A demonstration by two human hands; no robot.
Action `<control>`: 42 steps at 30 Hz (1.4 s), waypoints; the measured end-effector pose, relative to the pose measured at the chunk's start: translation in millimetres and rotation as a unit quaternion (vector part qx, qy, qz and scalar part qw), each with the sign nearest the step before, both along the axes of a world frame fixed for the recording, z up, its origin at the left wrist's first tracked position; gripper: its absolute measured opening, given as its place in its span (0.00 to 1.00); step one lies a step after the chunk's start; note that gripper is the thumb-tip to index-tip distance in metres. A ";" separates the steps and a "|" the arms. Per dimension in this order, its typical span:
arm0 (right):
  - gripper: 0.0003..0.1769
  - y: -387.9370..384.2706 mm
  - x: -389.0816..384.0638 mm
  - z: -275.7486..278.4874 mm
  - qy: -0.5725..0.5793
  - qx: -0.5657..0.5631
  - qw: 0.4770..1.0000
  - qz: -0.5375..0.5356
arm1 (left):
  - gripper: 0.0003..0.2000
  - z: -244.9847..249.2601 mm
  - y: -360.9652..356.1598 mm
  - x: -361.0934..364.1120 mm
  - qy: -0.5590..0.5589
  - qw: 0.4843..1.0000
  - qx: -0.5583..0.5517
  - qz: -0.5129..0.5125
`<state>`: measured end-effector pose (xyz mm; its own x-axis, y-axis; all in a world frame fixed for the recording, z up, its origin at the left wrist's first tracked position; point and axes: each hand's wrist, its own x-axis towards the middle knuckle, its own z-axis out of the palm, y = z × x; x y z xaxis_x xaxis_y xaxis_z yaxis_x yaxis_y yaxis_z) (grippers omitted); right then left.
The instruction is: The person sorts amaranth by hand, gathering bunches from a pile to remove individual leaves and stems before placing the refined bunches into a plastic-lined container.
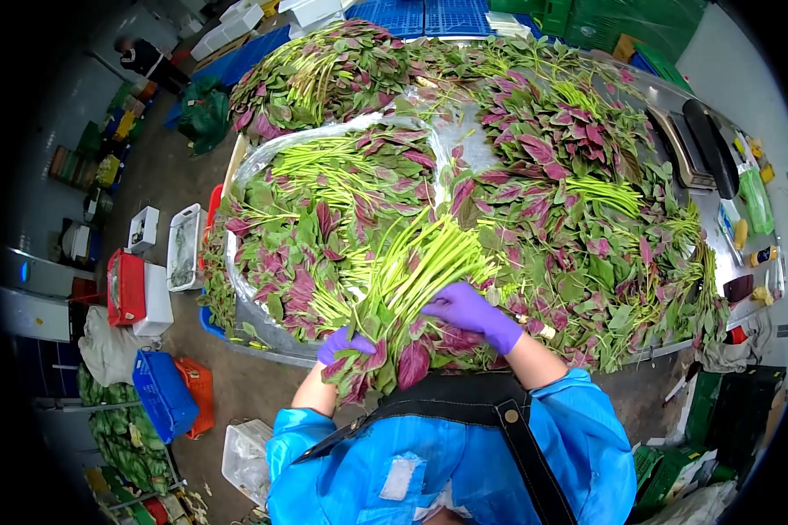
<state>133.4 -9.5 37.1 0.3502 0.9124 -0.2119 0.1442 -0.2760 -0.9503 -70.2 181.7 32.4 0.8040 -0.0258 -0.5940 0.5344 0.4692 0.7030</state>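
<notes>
A bunch of red-and-green amaranth (420, 271) is held in front of my body, its pale green stems pointing away from me and its leaves hanging toward my apron. My left hand (346, 344), in a purple glove, is closed at the bunch's left side, with leaves covering part of the fingers. On the other side, my right hand (471, 312), also gloved, has its fingers curled against the stems. Beneath and left of the bunch, more amaranth (324, 166) lies on clear plastic sheeting (258, 157).
Large amaranth heaps (552, 131) cover the metal table (477, 144). A black-and-metal device (696, 149) stands at the right edge, near a green plastic roll (756, 199). Blue (162, 394) and red (126, 287) crates sit on the floor at left. A person (149, 63) stands far back left.
</notes>
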 end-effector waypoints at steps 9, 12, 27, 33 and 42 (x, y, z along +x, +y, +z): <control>0.22 -79.4 89.6 -47.7 -0.380 -0.194 0.856 -0.290 | 0.42 30.9 30.6 9.6 -0.117 0.984 -0.048 -0.122; 0.30 -53.4 51.4 13.5 -0.309 0.024 0.910 -0.275 | 0.46 28.5 26.1 33.2 -0.242 0.924 0.135 -0.262; 0.22 -50.2 67.7 23.2 -0.404 0.006 0.870 -0.282 | 0.41 45.9 12.2 28.7 -0.221 0.889 0.230 -0.328; 0.31 -17.0 39.2 71.3 -0.356 0.161 0.920 -0.015 | 0.43 34.5 10.1 38.2 -0.252 0.851 0.235 -0.397; 0.25 -33.1 80.3 59.5 -0.448 -0.193 0.863 0.131 | 0.32 76.6 1.0 43.0 -0.228 0.776 0.336 -0.483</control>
<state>213.8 -42.6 96.7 0.3227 0.9074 -0.2691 0.8793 -0.3926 -0.2697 -27.2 182.7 108.9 0.7325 -0.5546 -0.3948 0.0331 -0.5503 0.8343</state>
